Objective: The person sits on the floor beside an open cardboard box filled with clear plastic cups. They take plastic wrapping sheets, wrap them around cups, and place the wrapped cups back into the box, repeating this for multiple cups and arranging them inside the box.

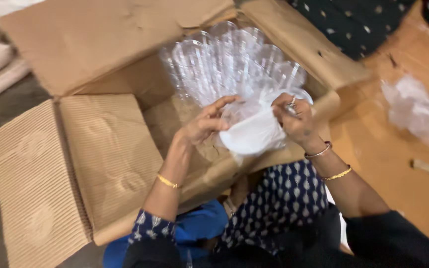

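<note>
An open cardboard box [105, 149] lies in front of me with several stacks of clear plastic cups [229, 64] inside it. My left hand [205, 121] and my right hand [294, 119] both grip one stack of clear cups wrapped in a thin plastic sleeve [254, 131], held over the box's near edge. The left hand holds its left side, the right hand pinches its upper right end. Both wrists carry gold bangles.
Box flaps spread to the left [35, 178] and the back [90, 39]. Crumpled clear plastic wrap [418, 109] lies on brown cardboard [383, 164] at the right. Dark patterned fabric [358, 22] is at the top right. My patterned clothing fills the bottom.
</note>
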`<state>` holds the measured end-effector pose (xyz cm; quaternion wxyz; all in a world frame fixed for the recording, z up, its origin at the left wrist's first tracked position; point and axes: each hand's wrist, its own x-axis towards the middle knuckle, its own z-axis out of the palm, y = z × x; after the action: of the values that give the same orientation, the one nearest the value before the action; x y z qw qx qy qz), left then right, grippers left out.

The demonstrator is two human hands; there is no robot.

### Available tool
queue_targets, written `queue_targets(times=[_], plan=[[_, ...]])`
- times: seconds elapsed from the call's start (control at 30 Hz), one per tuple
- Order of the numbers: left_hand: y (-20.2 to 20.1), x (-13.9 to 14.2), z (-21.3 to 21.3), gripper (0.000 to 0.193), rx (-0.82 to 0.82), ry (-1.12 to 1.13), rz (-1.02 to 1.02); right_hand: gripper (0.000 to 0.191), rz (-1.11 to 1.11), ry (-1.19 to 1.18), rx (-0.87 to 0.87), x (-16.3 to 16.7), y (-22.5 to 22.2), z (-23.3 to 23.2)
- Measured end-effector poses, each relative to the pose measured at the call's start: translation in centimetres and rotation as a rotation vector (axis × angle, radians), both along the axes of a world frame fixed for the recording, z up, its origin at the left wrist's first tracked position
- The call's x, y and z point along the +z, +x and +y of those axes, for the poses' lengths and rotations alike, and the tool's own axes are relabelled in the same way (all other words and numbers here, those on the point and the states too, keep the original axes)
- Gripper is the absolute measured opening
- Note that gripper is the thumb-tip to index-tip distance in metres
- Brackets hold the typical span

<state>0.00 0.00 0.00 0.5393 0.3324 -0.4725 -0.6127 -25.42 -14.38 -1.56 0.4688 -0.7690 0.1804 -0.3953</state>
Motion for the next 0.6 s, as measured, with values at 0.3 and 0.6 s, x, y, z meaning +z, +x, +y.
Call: queue_targets(times=[0.3, 0.6], plan=[[-4.0, -3.2, 4.6, 0.079, 0.026, -0.086, 0.383, 0.005, -0.088, -0.339, 0.176, 2.1, -4.1, 6.4], [-9.6, -0.5, 7.1, 0.062, -0.603, -0.181, -0.429, 0.009, -0.116, -0.513, 0.112, 2.3, -3.7, 9.2]])
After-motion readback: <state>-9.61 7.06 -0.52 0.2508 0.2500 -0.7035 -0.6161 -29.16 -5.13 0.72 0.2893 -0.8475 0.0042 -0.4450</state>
